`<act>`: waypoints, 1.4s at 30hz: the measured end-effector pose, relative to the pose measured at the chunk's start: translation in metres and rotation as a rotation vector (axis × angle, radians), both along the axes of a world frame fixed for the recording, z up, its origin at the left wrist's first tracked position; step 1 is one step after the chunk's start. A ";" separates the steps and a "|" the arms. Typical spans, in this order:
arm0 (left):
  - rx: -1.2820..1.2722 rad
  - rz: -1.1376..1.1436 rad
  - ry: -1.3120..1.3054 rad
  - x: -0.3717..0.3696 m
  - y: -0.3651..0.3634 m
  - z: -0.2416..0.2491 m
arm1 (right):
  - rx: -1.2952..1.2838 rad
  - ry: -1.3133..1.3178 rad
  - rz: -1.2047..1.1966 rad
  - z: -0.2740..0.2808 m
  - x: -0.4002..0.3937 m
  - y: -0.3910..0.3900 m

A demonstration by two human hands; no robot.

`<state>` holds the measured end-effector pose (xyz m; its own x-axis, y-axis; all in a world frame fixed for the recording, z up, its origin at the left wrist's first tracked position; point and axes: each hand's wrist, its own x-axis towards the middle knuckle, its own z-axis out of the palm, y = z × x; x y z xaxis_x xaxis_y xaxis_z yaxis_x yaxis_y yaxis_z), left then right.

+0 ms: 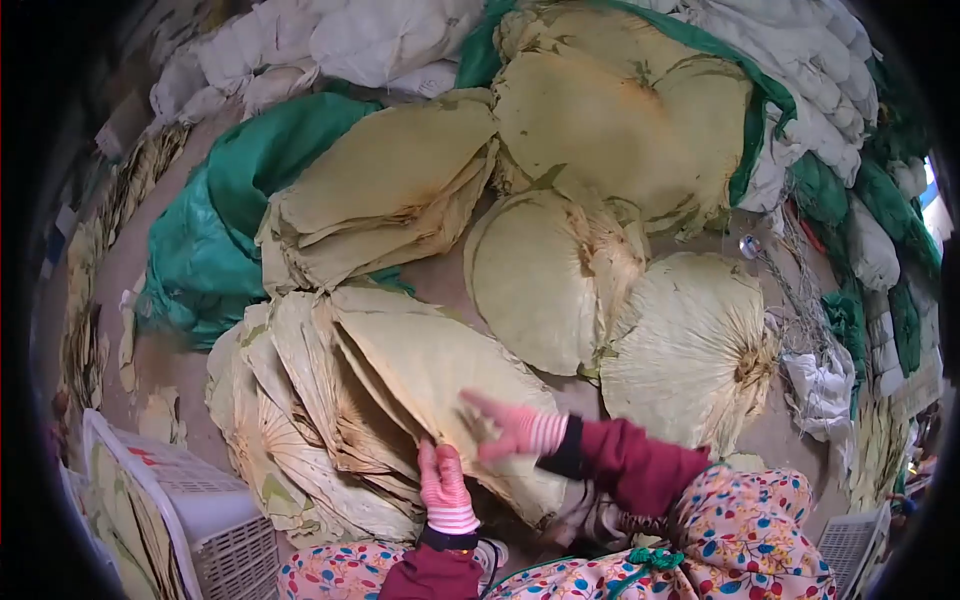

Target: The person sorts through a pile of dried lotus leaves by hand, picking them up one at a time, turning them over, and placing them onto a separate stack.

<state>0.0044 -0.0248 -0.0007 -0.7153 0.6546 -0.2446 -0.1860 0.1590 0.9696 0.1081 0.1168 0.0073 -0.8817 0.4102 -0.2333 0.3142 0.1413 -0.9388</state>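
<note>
Large, flat, pale-green dried leaves lie in a fanned heap (290, 400) in front of me, their gathered brown centres creased. My left hand (447, 490), in a pink-and-white striped glove, is closed on the near edge of the top dried leaf (430, 350). Its fingertips sit right at the fold of that leaf. Over the right part of the same leaf is my right hand (520, 428), gloved alike, with the index finger stretched out to the left and the fingers apart. Maroon sleeves with dark cuffs cover both forearms.
More leaf stacks lie beyond: one at left (390, 180), a big one at the back (620, 120), and two round ones (530, 280), (690, 350). A green sack (220, 220) is at left. White baskets (225, 500) stand near left and right. White sacks (390, 40) line the back.
</note>
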 end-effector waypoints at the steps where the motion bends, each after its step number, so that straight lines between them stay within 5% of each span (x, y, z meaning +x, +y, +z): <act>1: 0.004 -0.028 0.130 0.004 -0.003 -0.021 | 0.138 0.082 0.004 -0.005 -0.008 -0.029; 5: 0.134 -0.194 -0.517 0.007 0.004 -0.005 | -0.033 -0.216 -0.325 0.026 0.002 -0.056; 7: 0.146 -0.226 0.103 0.013 0.002 -0.003 | 0.205 0.052 -0.598 -0.026 0.023 -0.055; 8: 0.150 -0.232 0.410 0.017 0.001 -0.004 | 0.294 0.052 -0.729 -0.010 0.037 -0.035; 9: 0.006 -0.169 0.292 0.010 0.000 -0.024 | 0.136 -0.112 -0.888 -0.002 0.062 -0.016; 12: 0.082 0.001 0.098 -0.004 0.000 -0.035 | -0.024 0.252 -1.250 0.016 0.119 0.025; 16: 0.071 0.019 0.136 -0.005 0.000 -0.013 | 0.321 0.371 -1.470 0.012 0.213 0.055; 18: 0.071 0.021 0.080 0.000 0.000 0.011 | 0.545 -0.174 -1.456 0.000 0.258 0.057; 20: 0.066 0.026 0.313 -0.003 0.001 -0.003 | 0.614 -0.480 -1.422 -0.001 0.275 0.044; 21: 0.172 0.070 0.107 0.001 0.002 -0.002 | 0.638 -0.630 -1.398 0.001 0.278 0.037; 25: -0.056 -0.055 0.047 -0.012 0.000 -0.020 | 0.629 -0.676 -1.482 -0.016 0.286 0.039; 28: 0.010 -0.079 0.067 -0.010 -0.001 -0.020 | 0.758 -0.513 -1.441 -0.022 0.290 0.050; 32: 0.047 0.002 0.029 -0.010 -0.001 -0.034 | 0.806 -0.240 -1.222 0.077 0.217 0.052; 36: -0.041 0.053 0.031 -0.008 -0.001 -0.007 | 0.377 0.578 -1.136 0.134 0.148 0.079; 37: -0.017 0.054 0.005 -0.009 0.000 -0.006 | 0.479 0.666 -1.149 0.124 0.145 0.102; 40: 0.058 0.063 -0.026 -0.014 0.000 -0.012 | 0.347 0.736 -1.234 0.123 0.099 0.128; 42: 0.089 0.095 -0.039 -0.017 0.000 -0.015 | 0.495 0.602 -1.353 0.092 0.069 0.158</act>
<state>-0.0129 -0.0244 -0.0156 -0.7661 0.6047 -0.2178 -0.2343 0.0528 0.9707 0.1774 0.2744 0.0997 0.2825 0.8724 0.3989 0.0672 0.3968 -0.9154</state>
